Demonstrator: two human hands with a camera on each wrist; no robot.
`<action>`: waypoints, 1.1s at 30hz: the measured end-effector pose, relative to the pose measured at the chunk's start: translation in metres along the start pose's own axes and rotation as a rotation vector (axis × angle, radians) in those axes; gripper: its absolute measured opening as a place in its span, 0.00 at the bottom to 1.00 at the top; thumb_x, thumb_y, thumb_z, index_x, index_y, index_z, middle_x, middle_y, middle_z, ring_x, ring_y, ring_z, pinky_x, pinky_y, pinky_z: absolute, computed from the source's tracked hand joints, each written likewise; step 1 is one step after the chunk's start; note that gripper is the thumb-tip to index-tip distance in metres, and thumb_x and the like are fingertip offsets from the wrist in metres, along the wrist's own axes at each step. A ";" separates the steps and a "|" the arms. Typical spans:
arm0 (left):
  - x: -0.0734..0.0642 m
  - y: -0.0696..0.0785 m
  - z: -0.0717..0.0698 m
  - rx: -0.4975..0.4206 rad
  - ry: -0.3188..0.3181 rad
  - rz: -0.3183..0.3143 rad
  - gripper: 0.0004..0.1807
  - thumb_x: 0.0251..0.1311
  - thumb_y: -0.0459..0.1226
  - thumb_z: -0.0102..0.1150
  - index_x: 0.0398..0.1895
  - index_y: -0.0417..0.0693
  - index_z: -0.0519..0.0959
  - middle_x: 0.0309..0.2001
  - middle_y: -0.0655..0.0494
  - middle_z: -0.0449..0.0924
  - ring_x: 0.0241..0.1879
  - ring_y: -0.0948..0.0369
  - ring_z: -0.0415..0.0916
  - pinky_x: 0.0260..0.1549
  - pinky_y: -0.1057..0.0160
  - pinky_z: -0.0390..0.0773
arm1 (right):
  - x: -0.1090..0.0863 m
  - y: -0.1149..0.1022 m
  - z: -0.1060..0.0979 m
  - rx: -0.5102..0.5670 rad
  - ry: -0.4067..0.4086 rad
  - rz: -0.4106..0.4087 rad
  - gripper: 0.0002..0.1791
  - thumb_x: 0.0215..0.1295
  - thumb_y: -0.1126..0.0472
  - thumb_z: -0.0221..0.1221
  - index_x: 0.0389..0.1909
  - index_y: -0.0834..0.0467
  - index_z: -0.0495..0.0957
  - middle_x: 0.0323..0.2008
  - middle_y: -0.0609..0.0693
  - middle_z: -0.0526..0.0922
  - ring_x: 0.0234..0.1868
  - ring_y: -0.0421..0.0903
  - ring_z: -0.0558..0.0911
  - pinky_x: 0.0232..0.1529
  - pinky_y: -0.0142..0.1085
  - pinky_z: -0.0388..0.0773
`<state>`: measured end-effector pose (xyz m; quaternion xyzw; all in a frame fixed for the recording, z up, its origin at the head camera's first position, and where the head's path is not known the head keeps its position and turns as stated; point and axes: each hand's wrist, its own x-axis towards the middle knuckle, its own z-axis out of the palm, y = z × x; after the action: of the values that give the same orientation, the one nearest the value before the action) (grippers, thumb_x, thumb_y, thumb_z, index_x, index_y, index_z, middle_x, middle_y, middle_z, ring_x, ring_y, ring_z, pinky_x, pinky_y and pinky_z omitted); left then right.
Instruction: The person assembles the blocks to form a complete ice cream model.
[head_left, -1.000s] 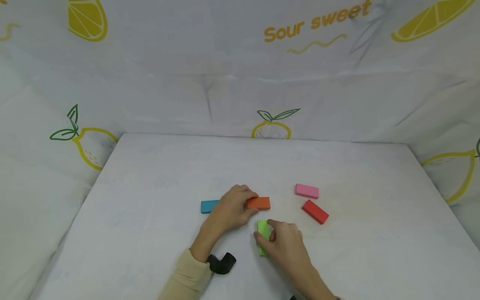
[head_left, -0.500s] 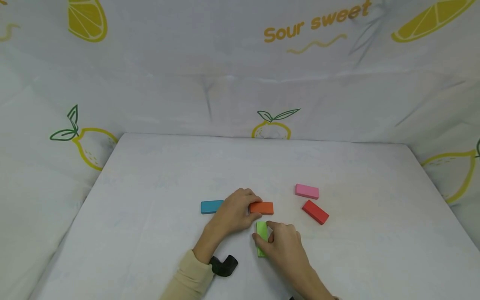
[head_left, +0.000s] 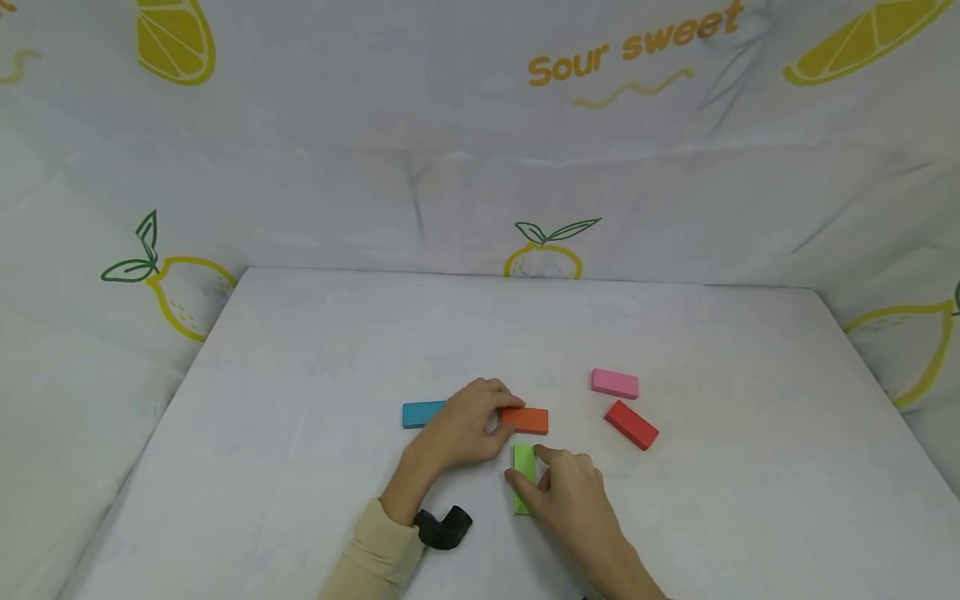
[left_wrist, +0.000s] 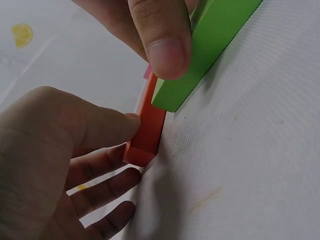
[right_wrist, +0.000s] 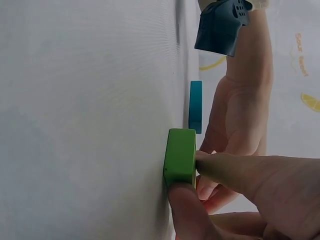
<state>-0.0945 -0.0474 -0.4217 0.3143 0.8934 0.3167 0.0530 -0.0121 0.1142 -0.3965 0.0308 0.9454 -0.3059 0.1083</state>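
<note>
My left hand (head_left: 467, 427) pinches an orange rectangular block (head_left: 529, 421) by its left end, thumb on the near side and a finger on the far side. Just nearer to me, my right hand (head_left: 576, 498) grips a light green block (head_left: 523, 462) between thumb and fingers, its length pointing away from me. In the left wrist view the green block (left_wrist: 215, 45) overlaps the far part of the orange block (left_wrist: 145, 132), close over the cloth. A blue block (head_left: 422, 413) lies left of the orange one, partly hidden behind my left hand.
Right of the hands lie a pink block (head_left: 615, 383) and, nearer, a red block (head_left: 632, 425) set at a slant. White cloth (head_left: 300, 467) covers the table, and a lemon-printed cloth wall (head_left: 337, 200) rises at its back and sides.
My left hand has drawn the orange block toward me and a little right, closer to the green one. The green block has shifted very slightly left and nearer in my right hand.
</note>
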 end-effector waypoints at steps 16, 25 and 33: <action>-0.002 -0.001 -0.006 -0.012 -0.092 0.016 0.13 0.62 0.35 0.64 0.50 0.50 0.87 0.43 0.60 0.85 0.41 0.65 0.75 0.49 0.65 0.78 | 0.000 0.002 0.002 0.021 0.011 0.000 0.27 0.56 0.52 0.75 0.47 0.69 0.85 0.10 0.46 0.72 0.22 0.42 0.70 0.18 0.28 0.60; -0.003 0.000 -0.007 -0.015 -0.099 0.021 0.12 0.62 0.36 0.65 0.49 0.50 0.87 0.43 0.61 0.85 0.42 0.65 0.75 0.50 0.65 0.78 | 0.001 0.002 0.002 0.009 0.010 0.002 0.26 0.56 0.51 0.75 0.46 0.68 0.86 0.10 0.46 0.71 0.23 0.43 0.70 0.18 0.28 0.60; -0.003 -0.002 -0.007 -0.016 -0.100 0.027 0.14 0.62 0.36 0.65 0.51 0.50 0.86 0.44 0.60 0.85 0.43 0.64 0.76 0.51 0.64 0.78 | 0.002 0.002 0.001 -0.003 0.001 0.010 0.30 0.57 0.50 0.74 0.51 0.70 0.84 0.10 0.46 0.72 0.24 0.43 0.71 0.18 0.28 0.61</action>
<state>-0.0949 -0.0543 -0.4170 0.3412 0.8828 0.3084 0.0957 -0.0133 0.1151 -0.3991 0.0353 0.9458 -0.3038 0.1091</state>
